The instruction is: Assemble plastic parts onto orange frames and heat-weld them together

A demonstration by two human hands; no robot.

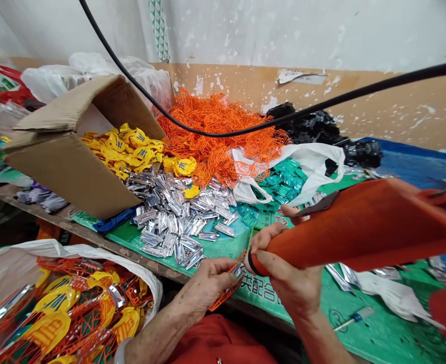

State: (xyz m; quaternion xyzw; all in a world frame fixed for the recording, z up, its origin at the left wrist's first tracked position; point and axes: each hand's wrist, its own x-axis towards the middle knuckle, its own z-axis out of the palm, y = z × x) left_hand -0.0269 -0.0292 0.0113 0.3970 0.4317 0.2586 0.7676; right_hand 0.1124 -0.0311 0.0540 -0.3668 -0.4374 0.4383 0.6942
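Note:
My left hand (pixel 208 283) pinches a small orange plastic lattice piece (pixel 226 288) with a silver foil-like strip at its tip. My right hand (pixel 287 278) grips the narrow end of a wide orange-red rubbery sleeve (pixel 359 227), which has a dark rim and runs up and to the right, close to the camera. The hands are a short way apart, and the lattice piece's tip nearly touches the sleeve's rim. A heap of silver strips (pixel 173 217) lies on the green-topped bench (pixel 223 247) beyond my hands.
A cardboard box (pixel 67 172) of yellow pieces (pixel 124 149) tips on the bench, beside heaps of orange lattice (pixel 215 136), black parts (pixel 314 126) and teal pieces (pixel 279 184). A black cable (pixel 321 108) crosses above. A white bag (pixel 18 273) of mixed pieces sits below left.

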